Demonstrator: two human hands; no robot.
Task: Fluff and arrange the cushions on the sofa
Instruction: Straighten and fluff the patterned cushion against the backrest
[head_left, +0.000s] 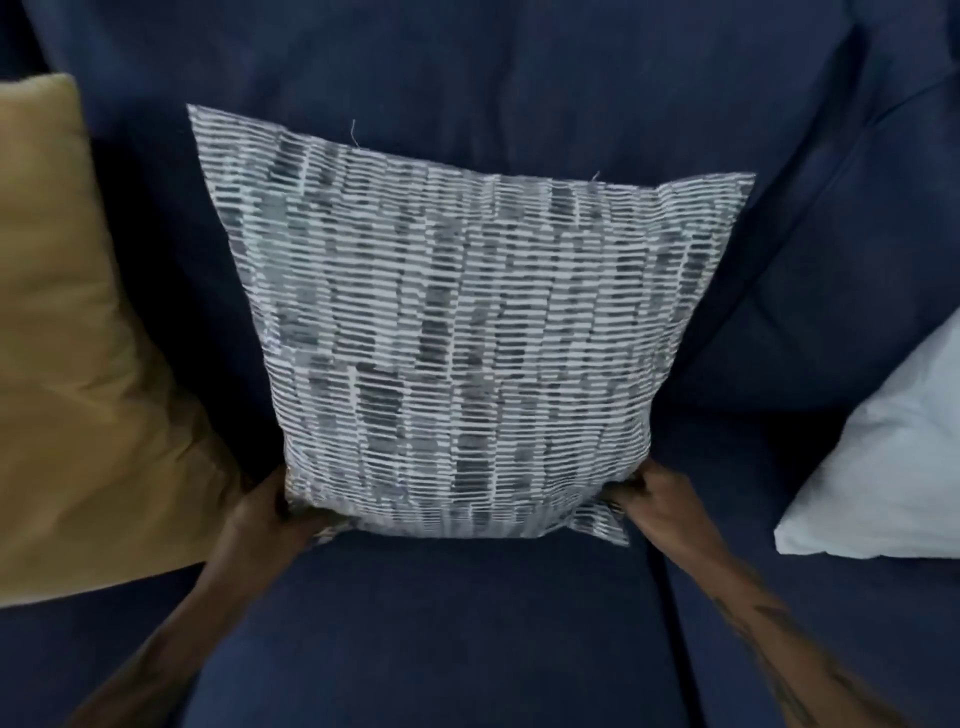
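A grey-and-white patterned cushion (457, 332) stands upright against the backrest of the navy blue sofa (467, 623), in the middle of the seat. My left hand (265, 514) grips its lower left corner. My right hand (654, 493) pinches its lower right corner. Both forearms reach in from the bottom of the view. A mustard-yellow cushion (88, 374) leans at the left end of the sofa, just beside the patterned one. A white cushion (883, 467) lies on the seat at the right.
A seam between two seat pads (670, 639) runs down the seat under my right forearm. The backrest (519, 78) rises behind the cushions, with a second back pad at the right.
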